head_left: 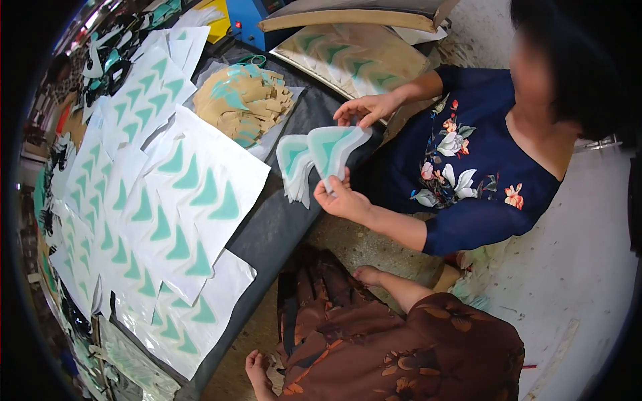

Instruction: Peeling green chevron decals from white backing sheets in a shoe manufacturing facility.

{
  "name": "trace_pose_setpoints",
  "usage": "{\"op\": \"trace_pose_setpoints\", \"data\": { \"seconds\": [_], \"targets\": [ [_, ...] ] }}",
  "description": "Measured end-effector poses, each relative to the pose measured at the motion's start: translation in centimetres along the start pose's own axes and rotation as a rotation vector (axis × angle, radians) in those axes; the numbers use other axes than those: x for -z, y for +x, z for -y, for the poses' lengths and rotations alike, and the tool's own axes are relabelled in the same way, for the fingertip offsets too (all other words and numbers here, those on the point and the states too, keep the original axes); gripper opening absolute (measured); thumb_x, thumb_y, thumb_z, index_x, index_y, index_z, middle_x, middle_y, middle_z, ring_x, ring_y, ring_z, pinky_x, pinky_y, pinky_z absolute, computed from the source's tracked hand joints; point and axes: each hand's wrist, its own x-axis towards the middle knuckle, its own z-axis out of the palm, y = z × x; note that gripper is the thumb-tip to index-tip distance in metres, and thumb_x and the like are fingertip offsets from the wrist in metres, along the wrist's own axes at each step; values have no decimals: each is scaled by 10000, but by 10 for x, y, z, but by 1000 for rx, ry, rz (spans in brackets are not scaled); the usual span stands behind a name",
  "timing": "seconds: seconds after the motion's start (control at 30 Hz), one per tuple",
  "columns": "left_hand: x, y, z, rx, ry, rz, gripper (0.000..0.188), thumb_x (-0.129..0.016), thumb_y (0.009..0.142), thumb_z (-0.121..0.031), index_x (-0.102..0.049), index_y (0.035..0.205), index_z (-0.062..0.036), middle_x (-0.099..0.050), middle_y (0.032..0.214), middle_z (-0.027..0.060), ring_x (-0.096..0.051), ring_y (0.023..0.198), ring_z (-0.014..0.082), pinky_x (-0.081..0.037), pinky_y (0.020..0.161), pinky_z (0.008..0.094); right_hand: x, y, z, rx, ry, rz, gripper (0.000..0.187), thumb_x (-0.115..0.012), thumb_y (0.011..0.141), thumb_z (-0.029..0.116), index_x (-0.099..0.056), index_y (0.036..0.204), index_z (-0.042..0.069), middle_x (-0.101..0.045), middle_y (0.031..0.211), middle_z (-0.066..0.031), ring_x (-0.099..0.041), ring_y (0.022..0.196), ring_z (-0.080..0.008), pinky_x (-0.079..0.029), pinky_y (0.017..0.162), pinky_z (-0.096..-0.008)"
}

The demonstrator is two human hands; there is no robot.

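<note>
My left hand (257,365) is low in the view, beside the brown floral dress, with its fingers curled in and nothing visible in them. Resting by the dark pleated cloth is my right hand (367,273); its fingers are too small and blurred to make out. Across from me, a co-worker's two hands (348,200) hold a stack of translucent curved pieces (333,148) with teal centres. Another fanned stack (294,167) of such pieces lies against it at the table edge. Nearest my left hand is the dark table (251,277) with white sheets (224,271) bearing teal curved shapes.
A round pile of tan and teal pieces (244,100) lies at the far side of the table. Behind it stand a blue machine (245,25) and a shallow box (348,57) of patterned pieces. Black and teal scraps (100,60) heap along the left edge.
</note>
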Motion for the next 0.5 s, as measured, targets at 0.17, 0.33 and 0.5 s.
{"op": "trace_pose_setpoints", "data": {
  "seconds": [0.17,0.33,0.5],
  "targets": [
    [0,24,-5,-35,15,21,171,-585,905,-89,-596,1074,-66,-636,857,27,-597,710,128,-476,622,245,-7,12,6,24,159,-79,91,-547,851,112,-627,880,81,-576,704,-42,-524,598,-166,-422,518,-324],
    [-3,60,-5,-64,25,48,173,-578,905,-76,-591,1077,-58,-632,851,35,-592,704,128,-473,616,248,-10,33,10,36,152,-64,105,-617,869,156,-609,973,140,-569,764,9,-519,641,-111,-443,555,-269],
    [-5,83,-4,-105,26,58,180,-571,902,-67,-580,1081,-50,-621,837,40,-591,701,128,-472,616,251,-14,48,15,63,156,-63,96,-614,853,150,-606,948,142,-564,766,19,-510,650,-102,-441,562,-272]
  ]
}}
